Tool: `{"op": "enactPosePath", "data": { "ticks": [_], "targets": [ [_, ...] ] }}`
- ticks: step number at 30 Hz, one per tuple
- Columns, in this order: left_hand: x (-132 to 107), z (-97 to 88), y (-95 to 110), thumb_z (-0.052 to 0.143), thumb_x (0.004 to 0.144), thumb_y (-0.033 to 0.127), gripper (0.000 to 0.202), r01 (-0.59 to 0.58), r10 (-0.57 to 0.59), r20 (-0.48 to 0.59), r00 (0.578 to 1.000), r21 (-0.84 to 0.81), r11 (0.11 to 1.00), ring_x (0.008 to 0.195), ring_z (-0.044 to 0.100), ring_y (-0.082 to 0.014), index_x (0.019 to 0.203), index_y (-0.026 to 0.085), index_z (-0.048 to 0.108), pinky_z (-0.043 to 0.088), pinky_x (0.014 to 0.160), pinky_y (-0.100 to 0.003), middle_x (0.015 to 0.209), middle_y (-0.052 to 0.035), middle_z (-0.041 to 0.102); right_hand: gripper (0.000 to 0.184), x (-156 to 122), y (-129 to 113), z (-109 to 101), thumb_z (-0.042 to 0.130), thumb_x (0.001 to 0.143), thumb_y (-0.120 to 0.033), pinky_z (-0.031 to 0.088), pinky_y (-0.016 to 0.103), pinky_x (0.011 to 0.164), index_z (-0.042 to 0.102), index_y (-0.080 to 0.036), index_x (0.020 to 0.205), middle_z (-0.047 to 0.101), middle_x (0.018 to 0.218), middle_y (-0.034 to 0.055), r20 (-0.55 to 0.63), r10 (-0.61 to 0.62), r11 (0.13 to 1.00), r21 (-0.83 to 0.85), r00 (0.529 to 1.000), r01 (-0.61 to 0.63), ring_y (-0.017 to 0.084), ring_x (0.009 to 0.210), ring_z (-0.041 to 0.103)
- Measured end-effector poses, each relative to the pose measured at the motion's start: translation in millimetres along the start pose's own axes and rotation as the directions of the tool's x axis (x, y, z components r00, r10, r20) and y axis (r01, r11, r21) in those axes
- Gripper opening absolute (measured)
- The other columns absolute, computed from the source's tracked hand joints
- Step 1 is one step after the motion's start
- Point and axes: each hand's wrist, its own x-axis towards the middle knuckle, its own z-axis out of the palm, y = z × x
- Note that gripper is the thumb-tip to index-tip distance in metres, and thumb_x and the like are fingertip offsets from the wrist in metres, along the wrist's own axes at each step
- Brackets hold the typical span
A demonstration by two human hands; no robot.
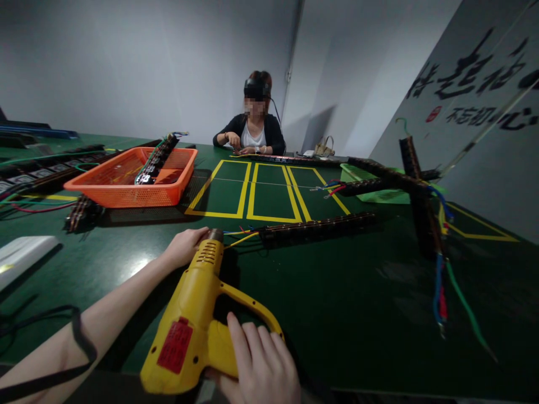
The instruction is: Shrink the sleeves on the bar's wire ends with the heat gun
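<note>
A yellow heat gun (196, 303) with a red label is gripped at its handle by my right hand (265, 362), fingers wrapped round it. Its metal nozzle points away from me. Just beyond the nozzle, my left hand (185, 247) has its fingers closed on the ends of wires (242, 237), blue and yellow among them; the nozzle hides the fingertips partly. These wires come out of a long black strip-shaped wire assembly (315, 227) with copper-coloured lines, lying on the green table to the right of the nozzle.
An orange basket (168, 193) holding a similar assembly stands at the left. More assemblies (421, 207) lie crossed over a green basket (374, 193) at the right. Yellow tape (273, 217) marks the table (345, 314). A white box (25, 252) sits left; a co-worker (252, 126) sits opposite.
</note>
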Motion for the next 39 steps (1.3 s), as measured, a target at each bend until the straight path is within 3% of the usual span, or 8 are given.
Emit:
{"op": "enactPosePath", "data": {
  "ticks": [6,12,17,20,23,26,29,39],
  "targets": [
    [-2.4,-6.9,6.0,0.024,0.093,0.045,0.039,-0.061,0.06,-0.03,0.998,-0.021,0.998,0.075,0.062,-0.0197,0.087,0.023,0.056,0.034,0.058,-0.024,0.081,-0.004,0.067,0.053,-4.3,30.9,-28.5,0.026,0.096,-0.055,0.038,0.033,0.069,0.059,-0.019,0.115,0.066,0.083,0.0021,0.136,-0.077,0.996,-0.04,0.988,0.083,0.017,0.07,0.059],
    [-4.0,-8.0,8.0,0.025,0.092,0.054,0.05,0.005,-0.008,-0.018,1.0,-0.202,0.979,0.077,0.061,-0.0196,0.082,0.023,0.064,0.037,0.063,-0.024,0.08,-0.0023,0.068,0.048,-19.3,52.4,-34.3,0.034,0.094,-0.053,0.036,0.036,0.075,0.06,-0.02,0.117,0.069,0.089,0.0044,0.017,0.024,0.998,-0.06,1.0,-0.023,0.021,0.075,0.061],
    [-2.4,-4.1,6.7,0.028,0.09,0.059,0.055,0.019,-0.025,-0.024,0.999,-0.251,0.968,0.07,0.058,-0.018,0.072,0.02,0.062,0.035,0.06,-0.025,0.074,-0.0024,0.064,0.046,-24.4,54.0,-34.8,0.039,0.093,-0.051,0.037,0.038,0.078,0.059,-0.019,0.119,0.069,0.097,0.0046,0.046,0.025,0.998,-0.063,0.999,-0.022,0.023,0.082,0.063],
    [0.4,0.5,3.1,0.031,0.09,0.057,0.049,-0.08,0.063,-0.081,0.995,-0.224,0.971,0.074,0.056,-0.0171,0.075,0.02,0.06,0.038,0.064,-0.025,0.079,-0.0032,0.061,0.045,-24.3,55.8,-37.9,0.043,0.092,-0.05,0.038,0.038,0.079,0.058,-0.018,0.119,0.069,0.099,0.0049,0.094,-0.011,0.995,-0.098,0.995,0.02,0.022,0.084,0.063],
    [4.9,8.6,-2.5,0.043,0.085,0.053,0.04,-0.103,0.064,-0.182,0.981,-0.215,0.971,0.085,0.056,-0.0193,0.096,0.019,0.06,0.042,0.074,-0.028,0.093,-0.0055,0.059,0.046,-23.8,57.5,-38.4,0.045,0.091,-0.05,0.039,0.036,0.08,0.058,-0.016,0.12,0.069,0.1,0.0051,0.116,-0.038,0.992,-0.116,0.993,0.051,0.021,0.085,0.064],
    [9.8,16.9,-8.0,0.046,0.083,0.048,0.042,-0.099,0.052,-0.229,0.972,-0.202,0.974,0.104,0.052,-0.0241,0.113,0.021,0.057,0.041,0.088,-0.038,0.112,-0.0081,0.054,0.048,-22.2,53.9,-34.5,0.044,0.092,-0.051,0.039,0.035,0.078,0.058,-0.014,0.119,0.069,0.099,0.0054,0.117,-0.107,0.983,-0.135,0.987,0.122,0.021,0.084,0.064],
    [13.0,20.3,-10.4,0.045,0.083,0.046,0.033,-0.09,0.055,-0.192,0.98,-0.178,0.98,0.107,0.049,-0.0268,0.1,0.024,0.062,0.039,0.089,-0.043,0.112,-0.0063,0.056,0.049,-17.6,42.1,-27.2,0.039,0.093,-0.052,0.039,0.035,0.08,0.06,-0.014,0.116,0.07,0.096,0.0054,0.096,-0.097,0.984,-0.139,0.991,0.11,0.021,0.083,0.063],
    [11.5,9.6,-3.5,0.046,0.085,0.043,0.026,-0.241,0.033,-0.392,0.919,-0.496,0.834,0.082,0.057,-0.0163,0.084,0.018,0.055,0.044,0.075,-0.027,0.085,-0.0034,0.062,0.05,-1.7,-4.3,4.5,0.031,0.093,-0.058,0.036,0.036,0.074,0.06,-0.02,0.108,0.068,0.084,0.0018,-0.041,0.064,0.997,0.035,0.997,-0.063,0.02,0.073,0.058]
  ]
}}
